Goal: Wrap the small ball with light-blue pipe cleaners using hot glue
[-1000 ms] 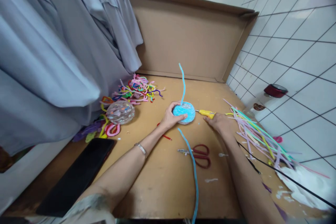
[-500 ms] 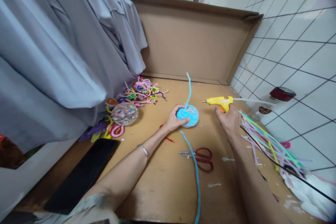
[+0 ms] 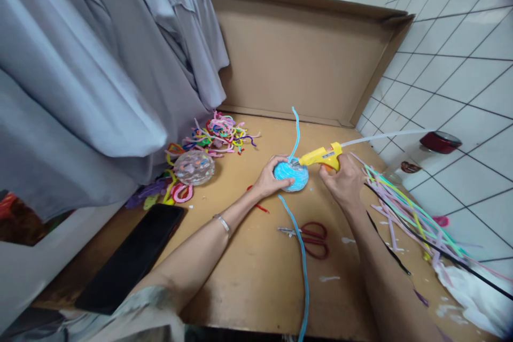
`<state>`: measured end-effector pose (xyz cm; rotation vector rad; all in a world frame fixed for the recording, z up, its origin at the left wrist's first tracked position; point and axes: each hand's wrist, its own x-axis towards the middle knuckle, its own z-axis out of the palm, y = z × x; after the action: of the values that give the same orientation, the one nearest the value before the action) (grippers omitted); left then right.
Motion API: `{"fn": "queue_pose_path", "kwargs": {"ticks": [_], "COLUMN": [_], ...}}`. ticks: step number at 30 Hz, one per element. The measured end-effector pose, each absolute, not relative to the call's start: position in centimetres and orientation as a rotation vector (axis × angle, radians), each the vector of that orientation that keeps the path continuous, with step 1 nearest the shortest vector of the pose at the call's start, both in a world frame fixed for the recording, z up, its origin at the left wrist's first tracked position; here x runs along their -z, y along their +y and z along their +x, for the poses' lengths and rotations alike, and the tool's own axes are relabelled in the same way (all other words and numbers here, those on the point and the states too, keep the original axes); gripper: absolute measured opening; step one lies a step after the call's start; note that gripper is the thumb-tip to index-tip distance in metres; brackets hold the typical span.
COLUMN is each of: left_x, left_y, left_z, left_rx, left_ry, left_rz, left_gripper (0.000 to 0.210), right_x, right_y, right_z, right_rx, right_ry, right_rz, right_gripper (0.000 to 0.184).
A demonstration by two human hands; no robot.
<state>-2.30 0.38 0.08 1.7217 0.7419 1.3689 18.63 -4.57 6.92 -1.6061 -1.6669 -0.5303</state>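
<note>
My left hand is wrapped round a ball covered in blue pipe cleaner, the thumb pressed on its front. One end of blue pipe cleaner sticks up from the ball's top, where a pale uncovered patch shows. My right hand grips a yellow hot glue gun, its nozzle at the top of the ball; whether the tip touches cannot be told. A clear glue stick trails from the gun's back. Below the ball, a long blue pipe cleaner lies across red-handled scissors.
At left are a clear ball with coloured bits, a tangle of pipe cleaners and a black phone. On the right lie long pipe cleaners, a black cord and white tissue, near a red-lidded jar. Cardboard stands behind.
My right hand has brought the glue gun leftward, from apart from the blue ball to its top. My left hand still holds the ball. The view has shifted slightly.
</note>
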Motion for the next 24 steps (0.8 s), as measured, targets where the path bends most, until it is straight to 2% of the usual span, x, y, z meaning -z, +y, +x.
{"fn": "queue_pose_path", "kwargs": {"ticks": [24], "left_x": [-0.3], "left_y": [0.3], "left_z": [-2.2], "left_rx": [-1.353], "left_ry": [0.706], "left_rz": [1.676], "left_gripper": [0.057], "right_x": [-6.4], "right_y": [-2.5], "right_z": [19.1], "right_rx": [0.579], "right_ry": [-1.622], "right_rz": [-1.491], "right_gripper": [0.014]}}
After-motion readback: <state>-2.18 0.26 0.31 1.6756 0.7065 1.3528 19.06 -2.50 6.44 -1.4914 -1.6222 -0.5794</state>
